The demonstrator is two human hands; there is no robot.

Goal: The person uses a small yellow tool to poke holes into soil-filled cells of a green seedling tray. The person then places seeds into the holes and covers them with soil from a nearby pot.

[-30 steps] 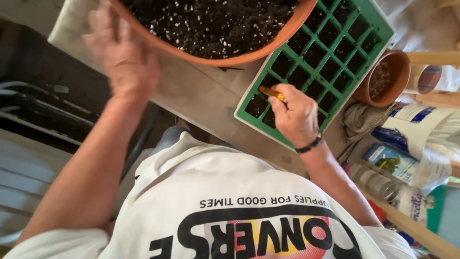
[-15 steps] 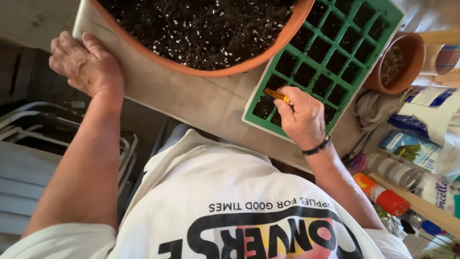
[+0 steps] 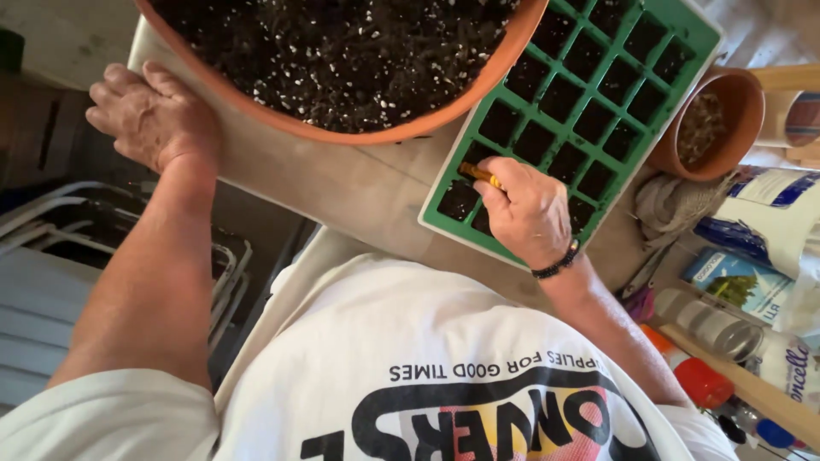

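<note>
My right hand [image 3: 530, 209] grips a short yellow-orange pencil-like stick [image 3: 478, 174], its tip over a near-left cell of the green seed tray [image 3: 694, 29]. The tray's cells hold dark soil. My left hand [image 3: 149, 115] lies flat on the near-left corner of the wooden table [image 3: 342, 188], fingers closed together, just beside the large terracotta pot [image 3: 342, 132]. That pot is full of dark potting mix with white specks. A dark bead bracelet sits on my right wrist.
A small terracotta pot [image 3: 726, 85] stands to the right of the tray. Bags and packets [image 3: 769, 213], a clear bottle [image 3: 709, 324] and a red-capped container [image 3: 705, 382] crowd the right side. A white slatted chair [image 3: 85, 256] is below the table on the left.
My left hand has come off the big pot's rim and settled on the table corner. My right hand stays at the tray with the stick.
</note>
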